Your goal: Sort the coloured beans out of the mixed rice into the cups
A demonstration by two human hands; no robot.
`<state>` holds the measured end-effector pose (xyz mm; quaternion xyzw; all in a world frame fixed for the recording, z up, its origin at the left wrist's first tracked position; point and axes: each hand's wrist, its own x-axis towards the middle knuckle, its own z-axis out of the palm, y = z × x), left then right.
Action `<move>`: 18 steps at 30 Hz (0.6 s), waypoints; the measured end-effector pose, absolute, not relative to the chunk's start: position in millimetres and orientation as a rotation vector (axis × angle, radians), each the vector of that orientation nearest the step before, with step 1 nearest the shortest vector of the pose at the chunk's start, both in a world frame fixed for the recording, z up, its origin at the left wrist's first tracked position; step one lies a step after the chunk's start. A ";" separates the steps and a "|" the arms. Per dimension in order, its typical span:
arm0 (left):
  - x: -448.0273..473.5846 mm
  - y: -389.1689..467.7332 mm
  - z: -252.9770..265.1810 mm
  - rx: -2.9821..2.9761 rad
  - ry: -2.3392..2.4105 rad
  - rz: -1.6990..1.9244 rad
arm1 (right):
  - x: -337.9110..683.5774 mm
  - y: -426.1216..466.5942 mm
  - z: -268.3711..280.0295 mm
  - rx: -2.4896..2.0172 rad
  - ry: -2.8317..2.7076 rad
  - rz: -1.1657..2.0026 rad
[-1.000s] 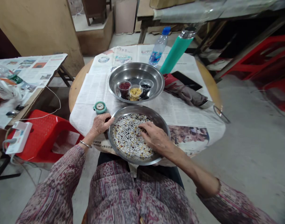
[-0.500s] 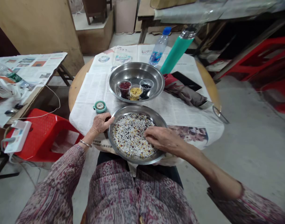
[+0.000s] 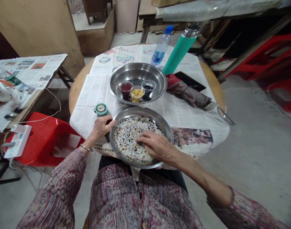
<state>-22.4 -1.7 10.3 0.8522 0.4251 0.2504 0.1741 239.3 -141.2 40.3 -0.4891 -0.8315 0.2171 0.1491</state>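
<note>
In front of me a steel basin (image 3: 168,128) holds a spread mix of white grains (image 3: 126,135) with dark, yellow and red beans. My left hand (image 3: 102,126) grips its left rim, thumb on the edge and the other fingers partly hidden. My right hand (image 3: 156,146) is over the mix, its bent fingers drawn together with the tips at the grains; anything between them is too small to make out. Behind, a second steel basin (image 3: 114,76) contains a clear cup of red beans (image 3: 126,89), a cup of yellow beans (image 3: 137,93) and a cup of black beans (image 3: 148,89).
Newspaper (image 3: 88,92) covers the round table. A green tape roll (image 3: 101,109) lies left of the basins. At the back right are a water bottle (image 3: 161,47), a green flask (image 3: 180,52) and a folded umbrella (image 3: 188,92). A red stool (image 3: 45,133) stands to the left.
My right hand has moved left across the grains, from the right side of the basin toward its middle. My left hand keeps its place on the rim.
</note>
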 end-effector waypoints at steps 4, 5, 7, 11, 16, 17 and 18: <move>-22.2 -2.6 12.5 2.419 1.221 0.689 | 236.2 -134.1 27.1 -1.478 -2.203 0.451; -22.1 -2.6 12.5 2.421 1.220 0.690 | 236.3 -132.9 25.3 -1.506 -2.177 0.420; -22.2 -2.5 11.5 2.419 1.220 0.699 | 236.8 -131.9 23.4 -1.548 -2.158 0.384; -22.4 -1.7 8.0 2.406 1.216 0.731 | 235.3 -134.2 22.4 -1.480 -2.211 0.432; -22.6 -1.7 6.7 2.409 1.188 0.750 | 228.1 -134.5 21.2 -1.322 -2.215 0.449; -22.5 -1.9 7.1 2.414 1.188 0.744 | 226.8 -133.7 21.8 -1.316 -2.173 0.438; -22.3 -2.1 7.6 2.421 1.190 0.735 | 225.6 -132.6 22.8 -1.317 -2.111 0.431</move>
